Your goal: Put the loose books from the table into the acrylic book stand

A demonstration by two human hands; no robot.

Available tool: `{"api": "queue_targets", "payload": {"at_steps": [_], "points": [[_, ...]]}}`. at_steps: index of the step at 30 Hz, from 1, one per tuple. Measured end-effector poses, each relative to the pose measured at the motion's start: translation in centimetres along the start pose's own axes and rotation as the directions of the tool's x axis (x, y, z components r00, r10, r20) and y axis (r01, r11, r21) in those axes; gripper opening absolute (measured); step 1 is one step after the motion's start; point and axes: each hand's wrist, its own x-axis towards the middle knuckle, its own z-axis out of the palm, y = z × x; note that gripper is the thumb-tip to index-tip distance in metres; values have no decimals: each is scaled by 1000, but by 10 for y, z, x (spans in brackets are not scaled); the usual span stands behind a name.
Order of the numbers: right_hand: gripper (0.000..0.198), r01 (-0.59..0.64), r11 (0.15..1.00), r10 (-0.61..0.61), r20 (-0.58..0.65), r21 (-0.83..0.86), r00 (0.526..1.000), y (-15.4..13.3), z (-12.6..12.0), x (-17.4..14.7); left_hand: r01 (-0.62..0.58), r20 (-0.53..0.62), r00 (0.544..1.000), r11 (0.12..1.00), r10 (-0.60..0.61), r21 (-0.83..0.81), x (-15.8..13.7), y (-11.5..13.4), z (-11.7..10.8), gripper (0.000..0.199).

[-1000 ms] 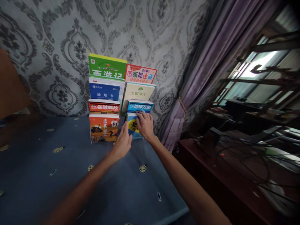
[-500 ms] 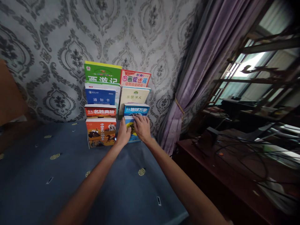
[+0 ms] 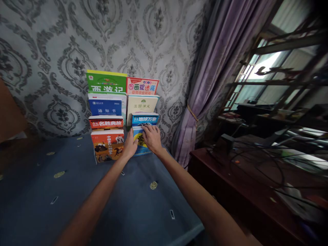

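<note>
A blue book (image 3: 143, 150) with a yellow circle on its cover stands upright at the front of the right-hand column of books. My left hand (image 3: 130, 145) grips its left edge, the thumb across the cover. From above, my right hand (image 3: 152, 139) holds the book's top edge with bent fingers, hiding part of the cover. Just behind rises another blue book (image 3: 145, 119), then a cream book (image 3: 142, 105) and a pink book (image 3: 142, 86). Beside them, the left column has an orange book (image 3: 107, 145), a red book (image 3: 106, 123), a dark blue booklet (image 3: 106, 107) and a green book (image 3: 107, 81).
The books stand on a blue patterned cloth (image 3: 64, 205) against grey damask wallpaper (image 3: 64, 89). A tied purple curtain (image 3: 188, 131) hangs to the right. Beyond it is a dark red desk (image 3: 217, 177) with tangled black cables (image 3: 232, 164). Something brown (image 3: 11, 111) is at the left edge.
The view has shifted slightly, so the books appear a little further left. My hands stay on the blue book, with more of its yellow circle and lettering showing between them.
</note>
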Motion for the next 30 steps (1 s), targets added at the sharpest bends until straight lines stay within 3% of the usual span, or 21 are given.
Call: {"api": "queue_targets", "payload": {"at_steps": [4,7,10,14,18,22,26,30], "points": [[35,16,1000,-16,33,17,999,5,-4,2,20,32,999,1000,-20,-8,-7,-2,-1,73],[36,2,999,-3,19,39,1000,7,-5,0,14,54,998,1000,-15,8,-29,-2,-1,71],[41,-11,998,14,-38,67,999,6,-5,-7,-134,134,983,987,122,84,-69,-2,-5,67],[43,12,993,-2,-90,117,996,-8,-4,-35,-326,322,912,927,256,187,-128,-13,-26,60],[33,73,959,-92,58,274,994,-43,7,-85,-337,435,879,899,194,280,-165,-36,-56,52],[25,76,911,-187,244,405,951,-79,28,-127,-285,451,886,893,107,349,-177,-54,-73,43],[22,-14,865,-189,352,501,917,-95,38,-139,-288,447,887,892,111,349,-180,-60,-75,41],[25,-111,832,-137,396,544,908,-95,35,-138,-293,442,889,892,121,345,-181,-63,-72,40]]}}
